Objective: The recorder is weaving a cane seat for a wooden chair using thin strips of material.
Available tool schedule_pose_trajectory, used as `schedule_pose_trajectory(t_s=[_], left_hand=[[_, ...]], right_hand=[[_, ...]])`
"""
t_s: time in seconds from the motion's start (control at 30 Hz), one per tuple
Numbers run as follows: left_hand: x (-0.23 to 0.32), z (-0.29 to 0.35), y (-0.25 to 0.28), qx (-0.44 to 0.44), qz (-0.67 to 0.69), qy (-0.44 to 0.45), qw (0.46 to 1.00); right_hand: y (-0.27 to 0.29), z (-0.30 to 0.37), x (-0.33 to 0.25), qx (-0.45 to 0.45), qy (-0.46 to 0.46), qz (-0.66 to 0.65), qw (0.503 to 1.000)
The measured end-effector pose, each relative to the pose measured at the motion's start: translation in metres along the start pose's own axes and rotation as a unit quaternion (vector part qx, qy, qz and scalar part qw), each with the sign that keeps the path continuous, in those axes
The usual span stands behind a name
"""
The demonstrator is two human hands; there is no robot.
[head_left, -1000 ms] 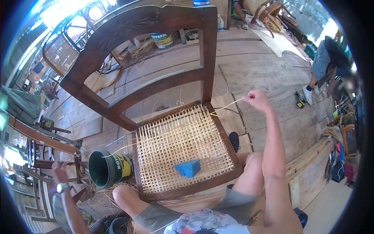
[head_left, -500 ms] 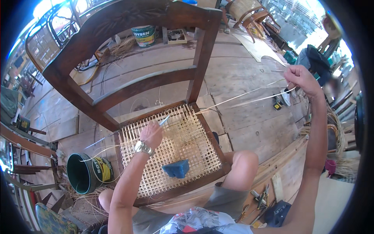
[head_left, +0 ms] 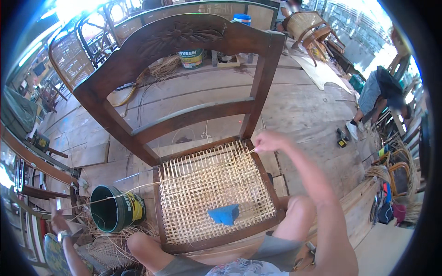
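Observation:
A dark wooden chair (head_left: 179, 130) with a carved backrest stands before me, its seat (head_left: 207, 193) woven from pale cane in an open grid. One long cane strand (head_left: 138, 187) runs across the seat's upper part and out past its left edge. At the seat's far right corner, my right hand (head_left: 270, 140) pinches the strand near the frame. My left hand (head_left: 60, 222) is far out to the left, closed around the strand's other end beyond the bucket; something pale, hard to make out, sticks up from it. A blue block (head_left: 224, 214) rests on the near part of the weave.
A dark green bucket (head_left: 102, 209) lies tipped left of the chair, beside loose cane (head_left: 133, 237). Another person (head_left: 380, 92) bends down at the right. Behind stand a paint pail (head_left: 191, 60) and a cane-backed chair (head_left: 304, 25). Coiled cane (head_left: 405, 156) lies at far right.
My right hand has come in from the far upper right to the seat's corner. My left hand has left the seat and swung out left, drawing the strand across.

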State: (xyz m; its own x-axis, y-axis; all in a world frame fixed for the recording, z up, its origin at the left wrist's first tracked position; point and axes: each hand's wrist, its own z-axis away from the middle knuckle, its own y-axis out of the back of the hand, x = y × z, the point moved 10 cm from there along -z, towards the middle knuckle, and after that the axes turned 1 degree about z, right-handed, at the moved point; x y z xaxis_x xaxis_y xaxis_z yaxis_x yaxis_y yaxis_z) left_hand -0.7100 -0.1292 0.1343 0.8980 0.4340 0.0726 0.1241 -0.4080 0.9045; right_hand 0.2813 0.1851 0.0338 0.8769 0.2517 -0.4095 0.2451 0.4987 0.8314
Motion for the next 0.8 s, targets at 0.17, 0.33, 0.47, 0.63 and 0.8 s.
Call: schedule_pose_trajectory(t_s=[0.17, 0.33, 0.47, 0.63, 0.8], left_hand=[[0.094, 0.012, 0.030, 0.120, -0.117, 0.010, 0.986], [0.448, 0.078, 0.043, 0.009, 0.172, -0.146, 0.974], [0.627, 0.136, -0.034, -0.129, 0.329, -0.241, 0.904], [0.746, 0.170, -0.080, -0.239, 0.281, -0.299, 0.880], [0.758, 0.169, -0.099, -0.271, 0.233, -0.298, 0.885]], right_hand=[[0.008, 0.032, 0.011, 0.159, 0.045, -0.085, 0.982], [-0.015, 0.072, 0.086, 0.268, -0.006, -0.410, 0.872], [-0.081, 0.046, 0.085, 0.146, -0.101, -0.403, 0.898], [-0.080, 0.028, 0.104, 0.236, -0.124, -0.371, 0.890], [-0.027, 0.049, 0.048, 0.313, -0.012, -0.158, 0.936]])
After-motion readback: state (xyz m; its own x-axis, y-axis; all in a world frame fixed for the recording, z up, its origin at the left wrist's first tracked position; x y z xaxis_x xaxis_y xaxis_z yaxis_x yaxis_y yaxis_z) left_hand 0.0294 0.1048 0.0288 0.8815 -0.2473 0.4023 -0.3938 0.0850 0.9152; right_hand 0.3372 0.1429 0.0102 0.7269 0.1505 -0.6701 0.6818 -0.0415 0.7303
